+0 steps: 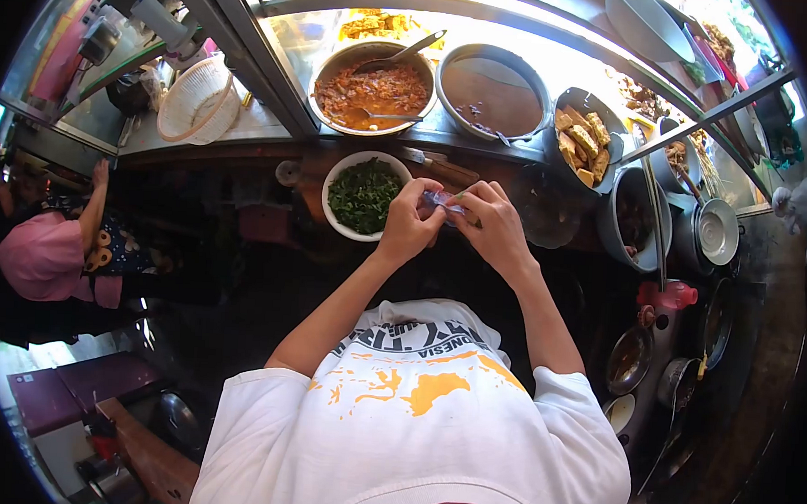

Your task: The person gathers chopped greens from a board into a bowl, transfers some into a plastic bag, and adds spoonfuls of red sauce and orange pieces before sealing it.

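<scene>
Close together in front of my chest, my left hand [411, 225] and my right hand [494, 228] are both closed on a small, crinkled piece of clear plastic [443, 202]. The fingertips pinch it from either side and hide part of it, so what it contains, if anything, cannot be made out. Just left of my left hand stands a white bowl [328, 213] full of chopped green leaves [364, 195]. Beyond my hands, a knife with a wooden handle [452, 171] lies on the counter.
Along the display counter stand a pot of reddish stew [373, 91] with spoons, a pot of brown broth [494, 88] and a pan of fried golden pieces [584, 143]. A woven basket [200, 102] is at left. Pans [631, 358] sit at right. Another person [47, 256] is at far left.
</scene>
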Tool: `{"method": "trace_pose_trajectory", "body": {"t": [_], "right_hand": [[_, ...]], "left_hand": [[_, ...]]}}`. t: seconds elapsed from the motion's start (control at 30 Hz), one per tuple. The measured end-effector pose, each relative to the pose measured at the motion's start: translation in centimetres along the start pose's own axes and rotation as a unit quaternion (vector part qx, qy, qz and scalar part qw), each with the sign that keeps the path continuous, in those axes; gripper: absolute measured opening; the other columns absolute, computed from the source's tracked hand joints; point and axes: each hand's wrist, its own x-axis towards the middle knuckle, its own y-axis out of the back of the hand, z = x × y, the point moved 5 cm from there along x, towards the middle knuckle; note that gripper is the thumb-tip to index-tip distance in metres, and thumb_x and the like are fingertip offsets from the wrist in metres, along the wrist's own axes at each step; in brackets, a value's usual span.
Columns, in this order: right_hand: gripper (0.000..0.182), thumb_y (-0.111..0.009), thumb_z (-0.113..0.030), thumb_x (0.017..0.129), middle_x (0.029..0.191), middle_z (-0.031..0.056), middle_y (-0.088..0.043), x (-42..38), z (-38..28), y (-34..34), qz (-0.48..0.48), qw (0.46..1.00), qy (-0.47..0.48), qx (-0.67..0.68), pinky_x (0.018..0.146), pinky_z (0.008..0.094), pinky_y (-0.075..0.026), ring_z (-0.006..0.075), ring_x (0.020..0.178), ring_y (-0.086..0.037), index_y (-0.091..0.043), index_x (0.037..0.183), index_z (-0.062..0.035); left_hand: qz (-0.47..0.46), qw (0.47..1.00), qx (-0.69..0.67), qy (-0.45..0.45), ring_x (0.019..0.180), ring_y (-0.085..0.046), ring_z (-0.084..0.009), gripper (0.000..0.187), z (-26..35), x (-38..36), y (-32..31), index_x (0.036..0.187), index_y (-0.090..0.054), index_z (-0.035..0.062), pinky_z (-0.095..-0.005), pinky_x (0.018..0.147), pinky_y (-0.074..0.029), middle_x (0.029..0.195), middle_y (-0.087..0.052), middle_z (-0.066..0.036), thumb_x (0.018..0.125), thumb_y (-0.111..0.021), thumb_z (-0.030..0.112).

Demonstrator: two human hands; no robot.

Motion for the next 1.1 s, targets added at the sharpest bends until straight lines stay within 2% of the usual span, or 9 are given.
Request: {"method": "trace_pose_trajectory", "body": {"t": [0.17, 0.23, 0.33, 0.43, 0.57, 0.67, 0.77, 0.97, 1.1], "right_hand": [[0.01, -0.07, -0.006, 0.075, 0.082, 0.0063, -0.061, 0.7, -0.4, -1.0, 0.03, 0.998, 0.01, -0.047, 0.076, 0.0386, -0.051, 0.0276, 0.086, -0.059, -0.068, 0.085, -0.0057], [0.009, -0.07, -0.004, 0.073, 0.082, 0.0065, -0.061, 1.0, -0.2, -1.0, 0.028, 0.999, 0.003, -0.039, 0.074, 0.0383, -0.051, 0.027, 0.085, -0.058, -0.067, 0.082, -0.005], [0.01, -0.071, -0.002, 0.071, 0.08, 0.0072, -0.06, 1.7, 0.0, -0.5, 0.026, 0.999, -0.008, -0.037, 0.072, 0.0376, -0.05, 0.0266, 0.082, -0.058, -0.066, 0.08, -0.0037], [0.011, -0.072, -0.001, 0.069, 0.076, 0.0084, -0.058, 2.1, 1.0, -0.6, -0.001, 0.998, -0.059, 0.017, 0.071, 0.0371, -0.049, 0.0272, 0.079, -0.057, -0.065, 0.077, -0.0018], [0.007, -0.072, 0.001, 0.076, 0.078, 0.0079, -0.065, 1.9, 3.2, -1.6, -0.074, 0.971, -0.135, 0.182, 0.065, 0.0293, -0.052, 0.0189, 0.072, -0.066, -0.066, 0.08, 0.0022], [0.008, -0.07, 0.001, 0.079, 0.081, 0.008, -0.07, 2.2, 3.9, -1.3, -0.138, 0.952, -0.186, 0.199, 0.062, 0.0281, -0.053, 0.0158, 0.071, -0.068, -0.067, 0.086, 0.0037], [0.005, -0.065, -0.001, 0.084, 0.08, 0.0113, -0.07, 2.0, 4.3, -2.2, -0.079, 0.963, -0.125, 0.225, 0.062, 0.0323, -0.053, 0.0231, 0.071, -0.07, -0.064, 0.088, 0.0025], [0.007, -0.057, -0.004, 0.092, 0.084, 0.0198, -0.067, 1.3, 1.9, -2.4, 0.018, 0.998, -0.064, 0.013, 0.066, 0.0341, -0.051, 0.0339, 0.081, -0.069, -0.057, 0.098, -0.0014], [0.01, -0.056, 0.0, 0.091, 0.088, 0.0148, -0.068, 0.5, 1.1, -0.4, 0.166, 0.984, 0.031, 0.057, 0.068, 0.035, -0.054, 0.0306, 0.077, -0.069, -0.055, 0.101, -0.0023]], "left_hand": [[0.055, 0.971, 0.19, -0.137, 0.089, -0.064, -0.0226, 0.024, 2.5, 0.1, -0.1, 0.104, -0.058, -0.0017, -0.032, 0.079, -0.052, 0.1, -0.061, -0.013, 0.082, -0.064, 0.002], [0.074, 0.976, 0.157, -0.133, 0.088, -0.062, -0.0305, 0.026, 2.7, 0.2, 0.2, 0.103, -0.059, -0.0014, -0.0358, 0.079, -0.05, 0.1, -0.06, -0.016, 0.08, -0.067, 0.007], [0.073, 0.963, 0.172, -0.193, 0.093, -0.062, -0.0321, 0.028, 2.9, 0.3, 0.5, 0.105, -0.06, -0.0014, -0.0371, 0.083, -0.049, 0.102, -0.06, -0.018, 0.081, -0.068, 0.01], [0.053, 0.974, 0.141, -0.172, 0.099, -0.06, -0.0341, 0.029, 2.8, 0.3, 0.7, 0.106, -0.061, -0.0017, -0.0389, 0.087, -0.048, 0.104, -0.06, -0.018, 0.082, -0.069, 0.013], [0.046, 0.984, 0.093, -0.145, 0.09, -0.066, -0.0262, 0.026, 3.3, 0.2, 0.4, 0.108, -0.064, 0.0013, -0.031, 0.074, -0.053, 0.111, -0.061, -0.015, 0.083, -0.067, 0.009], [0.023, 0.972, 0.11, -0.206, 0.085, -0.067, -0.0213, 0.024, 2.0, 0.6, 0.1, 0.106, -0.066, 0.0018, -0.0276, 0.066, -0.053, 0.111, -0.061, -0.014, 0.083, -0.066, 0.006], [0.035, 0.981, 0.136, -0.131, 0.088, -0.066, -0.0255, 0.02, 1.5, 0.5, -0.1, 0.101, -0.066, 0.0005, -0.0318, 0.069, -0.054, 0.109, -0.061, -0.015, 0.081, -0.066, 0.004], [0.133, 0.957, 0.199, -0.162, 0.084, -0.057, -0.0388, 0.01, 0.7, 1.7, -0.7, 0.087, -0.059, -0.0015, -0.0427, 0.072, -0.048, 0.089, -0.054, -0.019, 0.077, -0.062, -0.002], [0.137, 0.953, 0.228, -0.145, 0.087, -0.057, -0.0396, 0.014, 0.2, 2.2, -0.9, 0.091, -0.058, -0.003, -0.0442, 0.077, -0.047, 0.094, -0.053, -0.019, 0.077, -0.059, -0.006]]}}
